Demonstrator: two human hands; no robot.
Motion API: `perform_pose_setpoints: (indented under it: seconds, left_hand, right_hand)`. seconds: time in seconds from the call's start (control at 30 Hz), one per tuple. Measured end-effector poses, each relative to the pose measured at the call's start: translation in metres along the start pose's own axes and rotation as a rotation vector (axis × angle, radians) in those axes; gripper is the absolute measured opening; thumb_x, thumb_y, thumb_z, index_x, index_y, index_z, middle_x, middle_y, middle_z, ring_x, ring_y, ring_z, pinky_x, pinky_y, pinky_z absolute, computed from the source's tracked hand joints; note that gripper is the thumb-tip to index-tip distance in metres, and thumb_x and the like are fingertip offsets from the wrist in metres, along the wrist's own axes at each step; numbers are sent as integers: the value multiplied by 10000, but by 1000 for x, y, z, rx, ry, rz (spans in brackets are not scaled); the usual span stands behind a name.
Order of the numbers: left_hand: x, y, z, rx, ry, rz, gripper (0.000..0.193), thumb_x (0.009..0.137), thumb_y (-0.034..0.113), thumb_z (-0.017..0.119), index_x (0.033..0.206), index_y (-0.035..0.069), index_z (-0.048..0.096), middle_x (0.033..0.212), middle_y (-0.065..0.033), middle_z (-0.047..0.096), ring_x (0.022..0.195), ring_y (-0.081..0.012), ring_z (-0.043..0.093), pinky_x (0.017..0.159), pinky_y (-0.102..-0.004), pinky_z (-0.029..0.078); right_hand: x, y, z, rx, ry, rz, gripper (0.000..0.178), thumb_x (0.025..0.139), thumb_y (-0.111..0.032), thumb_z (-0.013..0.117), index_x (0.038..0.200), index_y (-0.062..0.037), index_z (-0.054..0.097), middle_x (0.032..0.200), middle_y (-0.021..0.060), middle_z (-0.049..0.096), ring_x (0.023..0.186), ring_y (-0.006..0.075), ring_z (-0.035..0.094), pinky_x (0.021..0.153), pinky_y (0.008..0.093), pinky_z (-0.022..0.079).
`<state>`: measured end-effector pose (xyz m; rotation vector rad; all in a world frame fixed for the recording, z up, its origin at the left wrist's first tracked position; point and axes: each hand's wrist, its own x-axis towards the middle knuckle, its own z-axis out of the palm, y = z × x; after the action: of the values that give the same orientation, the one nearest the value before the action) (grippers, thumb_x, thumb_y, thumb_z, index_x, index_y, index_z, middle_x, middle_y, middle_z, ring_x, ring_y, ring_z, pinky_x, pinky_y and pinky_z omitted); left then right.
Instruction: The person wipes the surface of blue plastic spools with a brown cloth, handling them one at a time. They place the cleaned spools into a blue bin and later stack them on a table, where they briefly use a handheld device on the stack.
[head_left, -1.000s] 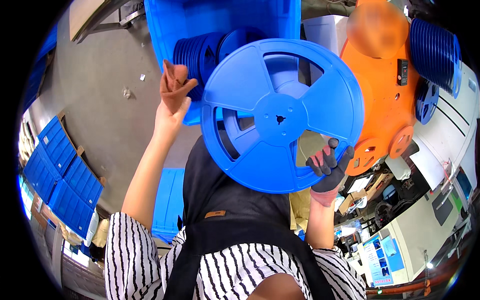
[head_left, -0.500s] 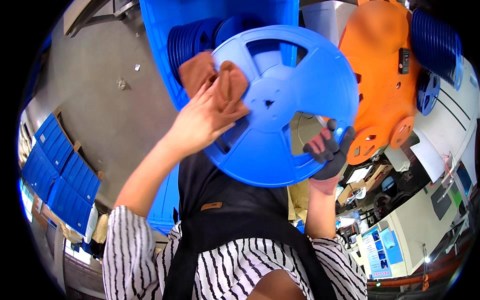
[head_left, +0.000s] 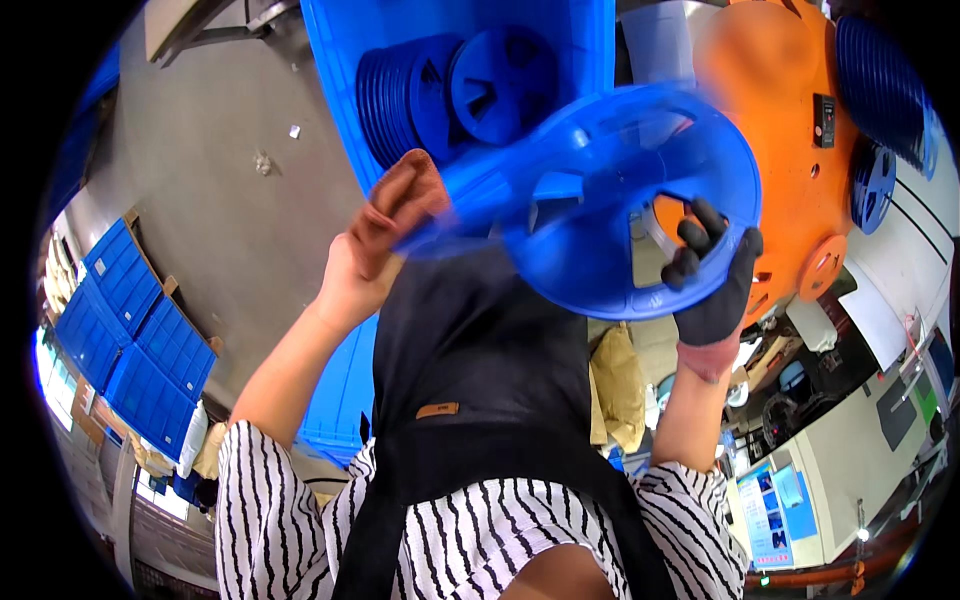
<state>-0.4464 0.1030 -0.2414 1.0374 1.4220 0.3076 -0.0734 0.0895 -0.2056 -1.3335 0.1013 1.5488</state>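
My right hand (head_left: 712, 285), in a dark glove with a reddish cuff, grips the right rim of a large blue plastic reel (head_left: 735, 150), fingers through one of its cut-outs. The reel is tilted and partly smeared by motion. A blurred blue edge stretches from it to my bare left hand (head_left: 362, 268). That hand is closed on a reddish-brown cloth (head_left: 408, 195), at the blurred edge's left end; whether it also grips the blue edge I cannot tell.
Ahead stands a blue bin (head_left: 335, 90) with several blue reels (head_left: 405, 95) inside. At the right is an orange machine (head_left: 780, 190) with more blue reels (head_left: 885, 85) beside it. Blue crates (head_left: 150, 340) are stacked at the left. A brown bag (head_left: 622, 385) lies below the reel.
The reel has tilted and moved right, away from the cloth's earlier place on its face. My left hand and cloth have moved down and left; my right hand has moved right.
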Motion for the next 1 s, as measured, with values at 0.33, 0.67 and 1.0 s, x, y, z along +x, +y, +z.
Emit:
perform_pose_setpoints:
  seconds: [0.33,0.67,1.0]
  left_hand:
    - [7,-35,-10,-1039,-143,-194,604,900,176,638,1408,31,345,1140,-132,613,1141,-274,585,1016,-463,461]
    - [140,-114,57,-765,79,-244,407,933,67,566,1314,-20,451,1217,-148,598,1074,-255,602,976,-431,472]
    - [146,-147,64,-856,325,-342,348,961,82,541,1298,29,470,1170,-94,554,1092,-246,581,920,-384,515]
  right_hand:
    - [-42,-3,-32,-203,145,-123,643,977,-582,370,1278,-36,527,933,111,681,608,148,602,551,287,477]
    - [-50,33,1,-534,232,-265,772,932,-680,346,1324,-23,449,1315,147,497,1112,307,574,753,356,542]
    - [-47,14,-47,4,-148,-216,479,982,-480,421,1273,-106,495,1446,154,419,709,245,616,474,260,463]
